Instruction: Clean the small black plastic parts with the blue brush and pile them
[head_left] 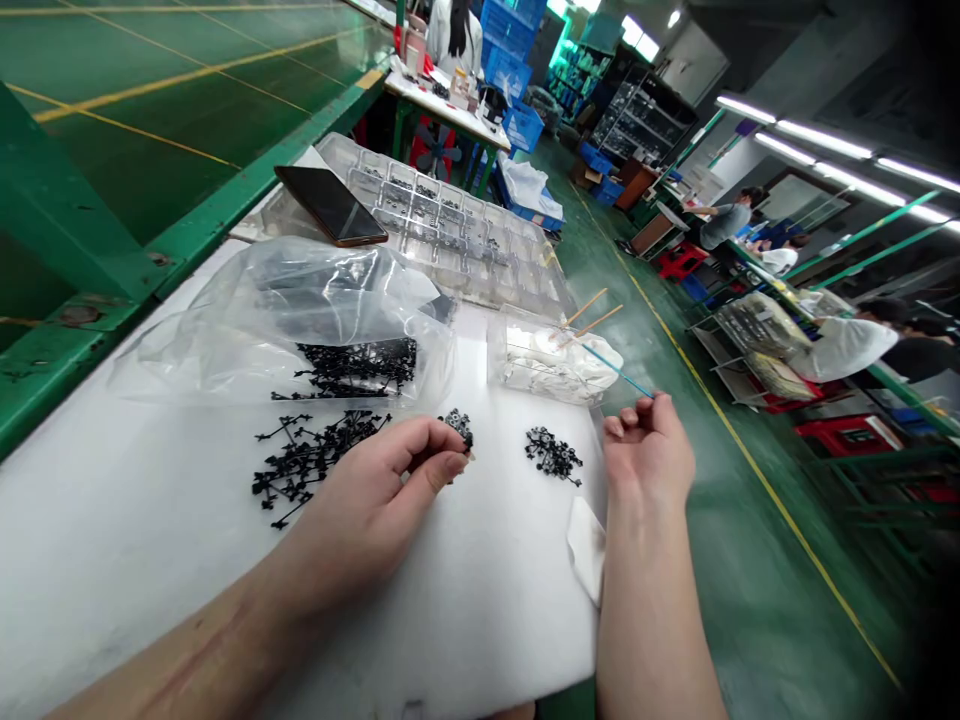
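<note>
My left hand [405,480] is closed in a pinch over the white tabletop, with a small black part [469,438] at its fingertips, mostly hidden. Just behind the fingertips lies a little heap of small ring-like pieces [454,417]. In a pinch at the right, my right hand [651,445] holds a thin blue stick [619,373]. The stick's far end reaches to a clear box [506,375] holding white material and two wooden sticks. Black stalk-like plastic parts [315,455] are piled left of my left hand. Between my hands sits a smaller pile of black parts [553,455].
A clear plastic bag [300,290] with more black parts lies behind the large pile. Farther back are a phone [330,205] and a compartment tray [450,225]. A white scrap [586,550] lies at the right table edge; a green frame [172,250] borders the left.
</note>
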